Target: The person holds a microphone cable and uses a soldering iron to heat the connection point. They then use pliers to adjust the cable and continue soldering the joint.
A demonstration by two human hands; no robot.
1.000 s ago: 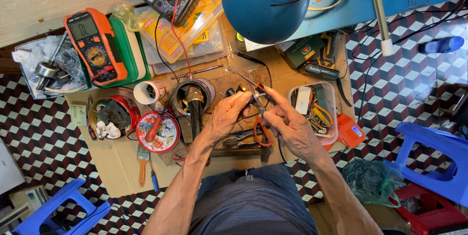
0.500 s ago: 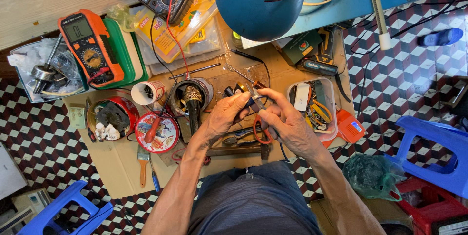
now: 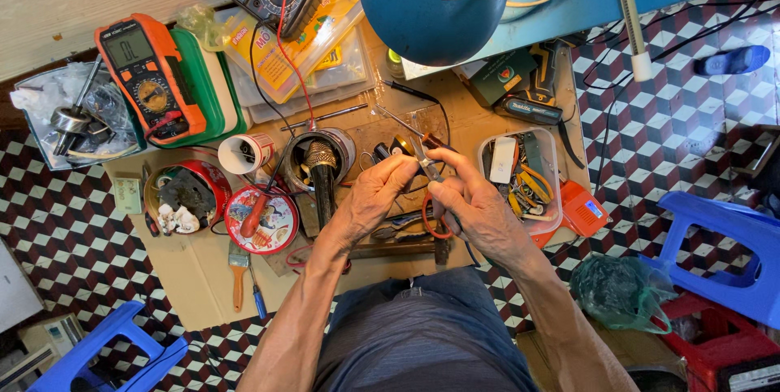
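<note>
Pliers [image 3: 424, 156] with thin steel jaws and orange loop handles sit between both hands above the cluttered cardboard work surface [image 3: 195, 270], near its middle. Right hand [image 3: 475, 209] closes round the handles, thumb and fingers pinched narrow. Left hand [image 3: 375, 197] curls in from the other side, its fingertips pressed together at the tool's tip on something too small to make out.

Just left of the hands stands a round metal tin [image 3: 321, 160] with a dark, knurled cylindrical part upright in it. Beside that lie a white paper cup [image 3: 244, 152] on its side, a red tin [image 3: 185, 193] holding dark scraps, and a round printed lid [image 3: 262, 217] with a red-handled tool across it. An orange, rubber-edged multimeter [image 3: 146, 75] rests on a green tray at upper left. A clear plastic tub [image 3: 524, 177] of wires sits just right of the hands. A smooth blue dome-shaped lamp shade [image 3: 439, 2] hangs overhead. The floor [image 3: 666, 124] shows a cube-pattern tile.
</note>
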